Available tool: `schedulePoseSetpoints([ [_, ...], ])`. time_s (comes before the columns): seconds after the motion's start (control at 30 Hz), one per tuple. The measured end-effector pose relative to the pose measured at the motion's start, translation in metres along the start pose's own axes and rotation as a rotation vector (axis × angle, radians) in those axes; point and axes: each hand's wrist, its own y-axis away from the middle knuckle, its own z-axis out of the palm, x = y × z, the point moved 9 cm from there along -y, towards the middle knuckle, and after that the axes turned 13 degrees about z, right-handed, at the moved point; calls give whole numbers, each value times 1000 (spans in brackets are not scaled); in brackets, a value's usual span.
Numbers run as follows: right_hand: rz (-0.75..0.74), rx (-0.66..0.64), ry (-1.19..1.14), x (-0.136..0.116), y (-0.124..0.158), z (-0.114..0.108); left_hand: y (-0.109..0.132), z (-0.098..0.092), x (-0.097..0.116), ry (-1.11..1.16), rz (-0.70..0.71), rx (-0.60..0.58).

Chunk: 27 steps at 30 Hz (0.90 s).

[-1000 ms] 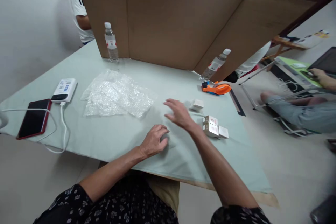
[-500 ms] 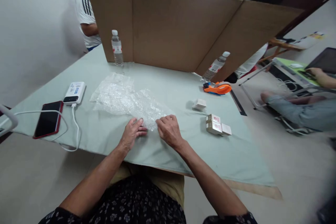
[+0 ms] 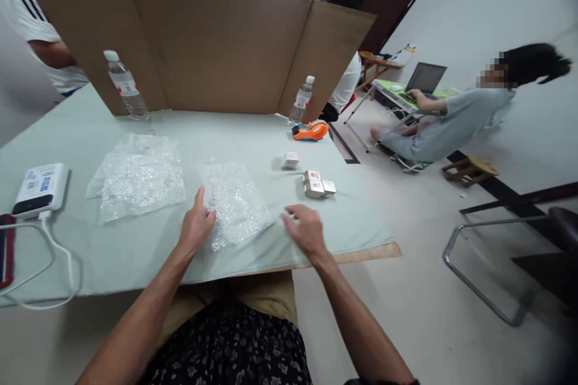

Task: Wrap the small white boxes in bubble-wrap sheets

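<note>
A bubble wrap bag (image 3: 237, 201) lies flat on the cloth-covered table between my two hands. My left hand (image 3: 196, 225) rests at its left edge, index finger stretched out and thumb apart, close to or touching the plastic. Off the bag's lower right corner, my right hand (image 3: 307, 230) hovers with loosely bent, parted fingers and nothing in them. More bubble wrap (image 3: 142, 171) lies in an overlapping pile to the left. Beyond my right hand stand several small boxes grouped together (image 3: 315, 185), with a single small box (image 3: 290, 160) behind them.
An orange tape dispenser (image 3: 310, 130) lies near the right bottle (image 3: 301, 100). Another water bottle (image 3: 127, 87) stands at left before the cardboard screen (image 3: 217, 42). A power bank (image 3: 41, 189) with a white cable and a phone (image 3: 6, 252) lie left. A person sits at a laptop (image 3: 425, 79).
One bubble wrap bag has come away from the pile and now lies flat to its right. My hands have moved apart, the right one off the plastic. The view has turned right.
</note>
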Motion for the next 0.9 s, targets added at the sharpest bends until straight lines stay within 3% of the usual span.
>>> schedulePoseSetpoints([
  [0.1, 321, 117, 264, 68, -33, -34, -9, 3, -3, -56, -33, -34],
  [0.2, 472, 98, 433, 92, -56, -41, -13, 3, -7, -70, -50, -21],
  [0.33, 569, 32, 488, 87, -73, -31, -8, 0, -15, -20, -62, 19],
  [0.5, 620, 33, 466, 81, -68, -31, -6, -1, -23, 6, -78, 14],
  [0.73, 597, -23, 433, 74, -51, -29, -18, 3, -25, -11, -22, -266],
  [0.9, 619, -10, 402, 80, -51, -25, -10, 1, -23, 89, -48, -326],
])
